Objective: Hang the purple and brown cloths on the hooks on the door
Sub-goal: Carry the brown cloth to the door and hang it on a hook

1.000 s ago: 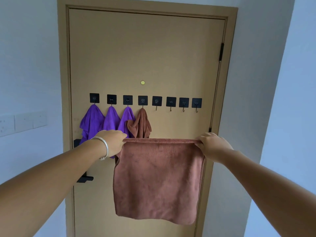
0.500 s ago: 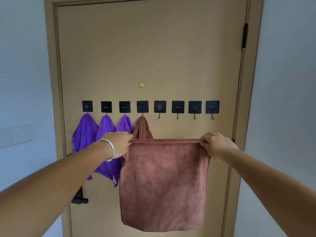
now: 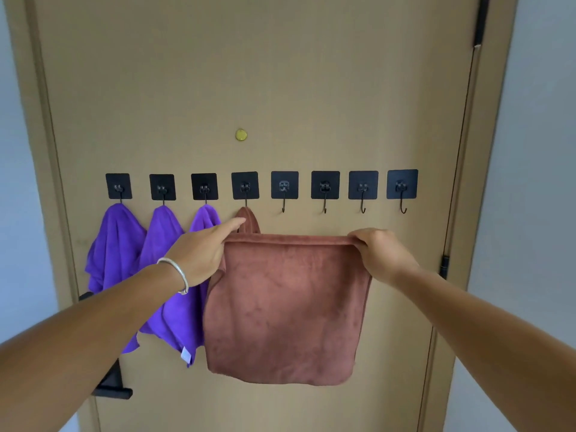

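A brown cloth [image 3: 286, 307] hangs spread flat in front of the tan door [image 3: 249, 73], held by its top edge. My left hand [image 3: 202, 251], with a silver bangle on the wrist, grips its top left corner. My right hand [image 3: 380, 251] grips the top right corner. Three purple cloths [image 3: 115, 244] hang from the three leftmost black hooks. Another brown cloth [image 3: 247, 218] hangs on the fourth hook, mostly hidden behind the held cloth. The hooks further right [image 3: 325, 190] are bare. The held cloth's top edge lies a little below their tips.
A round brass peephole [image 3: 241, 135] sits above the hook row. A black door handle [image 3: 112, 389] juts out at the lower left. Hinges [image 3: 445, 266] line the door's right side. Pale walls flank the frame.
The view has closed in on the door, which now fills the frame. Both hands still hold the brown cloth stretched; my left index finger now points up toward the hung brown cloth.
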`<action>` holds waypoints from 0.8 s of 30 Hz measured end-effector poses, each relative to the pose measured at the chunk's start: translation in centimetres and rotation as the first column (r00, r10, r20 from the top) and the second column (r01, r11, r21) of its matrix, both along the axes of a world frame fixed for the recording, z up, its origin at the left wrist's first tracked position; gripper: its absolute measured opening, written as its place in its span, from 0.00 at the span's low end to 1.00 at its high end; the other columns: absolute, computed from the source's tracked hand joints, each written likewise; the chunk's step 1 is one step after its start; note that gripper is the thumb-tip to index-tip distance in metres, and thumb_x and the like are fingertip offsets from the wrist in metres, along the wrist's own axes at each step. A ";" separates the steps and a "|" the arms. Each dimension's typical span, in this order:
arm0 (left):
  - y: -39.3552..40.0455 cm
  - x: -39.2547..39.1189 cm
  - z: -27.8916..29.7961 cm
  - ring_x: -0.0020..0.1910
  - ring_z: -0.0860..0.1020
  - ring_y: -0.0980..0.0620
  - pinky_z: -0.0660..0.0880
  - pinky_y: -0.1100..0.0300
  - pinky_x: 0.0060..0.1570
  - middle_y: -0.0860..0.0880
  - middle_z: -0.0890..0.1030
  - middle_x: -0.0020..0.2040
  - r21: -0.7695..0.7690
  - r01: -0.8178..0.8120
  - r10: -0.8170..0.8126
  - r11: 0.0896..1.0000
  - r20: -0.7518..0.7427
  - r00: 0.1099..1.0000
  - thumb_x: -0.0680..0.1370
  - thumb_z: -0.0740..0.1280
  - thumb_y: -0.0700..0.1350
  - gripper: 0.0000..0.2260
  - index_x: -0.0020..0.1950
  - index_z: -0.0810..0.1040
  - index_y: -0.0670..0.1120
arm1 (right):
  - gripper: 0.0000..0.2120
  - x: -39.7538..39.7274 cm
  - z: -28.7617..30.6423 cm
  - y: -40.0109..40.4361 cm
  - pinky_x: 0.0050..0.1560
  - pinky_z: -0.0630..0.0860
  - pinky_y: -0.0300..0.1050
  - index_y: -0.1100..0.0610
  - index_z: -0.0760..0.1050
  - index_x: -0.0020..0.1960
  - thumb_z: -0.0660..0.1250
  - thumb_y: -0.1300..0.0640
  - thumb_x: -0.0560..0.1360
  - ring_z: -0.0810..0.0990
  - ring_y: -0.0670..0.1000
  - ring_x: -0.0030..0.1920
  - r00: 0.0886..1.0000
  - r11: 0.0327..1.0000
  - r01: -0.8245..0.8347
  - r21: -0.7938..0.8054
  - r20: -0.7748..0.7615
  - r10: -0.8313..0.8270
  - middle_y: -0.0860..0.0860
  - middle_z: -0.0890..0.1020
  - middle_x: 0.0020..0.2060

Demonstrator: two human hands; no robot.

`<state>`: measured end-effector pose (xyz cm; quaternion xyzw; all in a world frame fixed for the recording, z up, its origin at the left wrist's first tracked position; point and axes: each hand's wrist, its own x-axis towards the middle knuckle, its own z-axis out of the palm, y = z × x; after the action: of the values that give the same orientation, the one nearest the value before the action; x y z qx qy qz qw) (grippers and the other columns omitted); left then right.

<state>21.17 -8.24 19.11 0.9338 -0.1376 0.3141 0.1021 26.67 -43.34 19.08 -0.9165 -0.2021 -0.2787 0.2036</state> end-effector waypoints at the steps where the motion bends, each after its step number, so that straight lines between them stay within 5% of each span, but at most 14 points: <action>1: 0.3 0.6 0.3 0.42 0.80 0.49 0.75 0.56 0.36 0.57 0.78 0.61 0.008 0.050 -0.050 0.999 0.077 0.996 0.77 0.57 0.33 0.28 0.74 0.65 0.53 | 0.16 0.3 0.3 0.5 0.42 0.75 0.45 0.49 0.79 0.48 0.55 0.62 0.81 0.77 0.52 0.43 1.000 1.000 -0.010 -0.008 0.026 0.010 0.48 0.81 0.44; 4: 1.3 2.4 1.6 0.31 0.78 0.45 0.58 0.66 0.24 0.44 0.71 0.71 0.290 0.082 -0.165 0.953 0.274 0.947 0.65 0.66 0.26 0.29 0.63 0.73 0.48 | 0.16 1.5 1.8 1.9 0.43 0.75 0.48 0.47 0.73 0.50 0.52 0.65 0.78 0.76 0.53 0.44 0.998 0.999 0.029 -0.016 0.050 -0.028 0.48 0.78 0.45; 6: 1.9 3.4 2.3 0.26 0.72 0.46 0.47 0.70 0.28 0.41 0.72 0.70 0.436 0.058 -0.212 0.898 0.312 0.926 0.59 0.70 0.25 0.29 0.55 0.74 0.48 | 0.18 2.2 2.8 2.9 0.42 0.74 0.50 0.47 0.66 0.44 0.51 0.70 0.72 0.74 0.54 0.42 0.996 0.997 0.059 -0.059 0.068 -0.055 0.48 0.76 0.42; 9: 2.9 5.1 2.9 0.37 0.77 0.45 0.53 0.70 0.31 0.43 0.76 0.66 0.545 0.057 -0.248 0.837 0.284 0.926 0.55 0.71 0.26 0.25 0.45 0.79 0.48 | 0.19 2.9 3.9 4.4 0.39 0.71 0.47 0.47 0.67 0.39 0.54 0.73 0.68 0.73 0.54 0.43 0.986 0.971 0.012 -0.240 0.165 0.028 0.45 0.74 0.44; 13: 3.2 7.8 3.4 0.52 0.81 0.42 0.74 0.57 0.32 0.45 0.79 0.61 0.514 0.083 -0.240 0.854 0.248 0.938 0.57 0.70 0.25 0.31 0.55 0.83 0.47 | 0.24 4.5 4.7 5.8 0.42 0.73 0.46 0.45 0.80 0.57 0.56 0.69 0.76 0.76 0.54 0.49 0.971 0.944 0.071 -0.323 0.238 0.008 0.47 0.74 0.55; 17: 1.5 10.2 4.4 0.55 0.73 0.45 0.67 0.54 0.34 0.47 0.72 0.60 0.402 -0.038 -0.080 0.915 0.272 0.959 0.70 0.61 0.30 0.34 0.74 0.66 0.52 | 0.22 6.0 5.5 7.1 0.36 0.65 0.45 0.46 0.72 0.68 0.54 0.62 0.79 0.77 0.57 0.44 0.941 0.917 0.216 -0.335 0.321 -0.105 0.52 0.72 0.54; 21: -1.7 11.7 5.2 0.42 0.68 0.47 0.60 0.54 0.34 0.48 0.67 0.48 0.408 -0.145 0.036 0.901 0.262 0.964 0.73 0.61 0.33 0.25 0.69 0.67 0.49 | 0.20 7.3 6.1 8.4 0.33 0.67 0.46 0.48 0.65 0.71 0.52 0.58 0.80 0.75 0.57 0.38 0.922 0.875 0.329 -0.355 0.321 -0.217 0.53 0.70 0.52; 24: -3.7 12.4 4.7 0.44 0.71 0.45 0.62 0.54 0.38 0.47 0.69 0.50 0.437 -0.223 0.124 0.871 0.245 0.962 0.73 0.60 0.33 0.18 0.61 0.70 0.46 | 0.18 8.0 5.2 9.8 0.29 0.65 0.46 0.54 0.64 0.68 0.52 0.60 0.79 0.73 0.57 0.34 0.918 0.856 0.361 -0.370 0.305 -0.255 0.54 0.71 0.52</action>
<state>33.57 -11.91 23.83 0.9014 -0.1333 0.3769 -0.1662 34.70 -33.54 24.33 -0.9176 -0.1301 -0.3688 -0.0718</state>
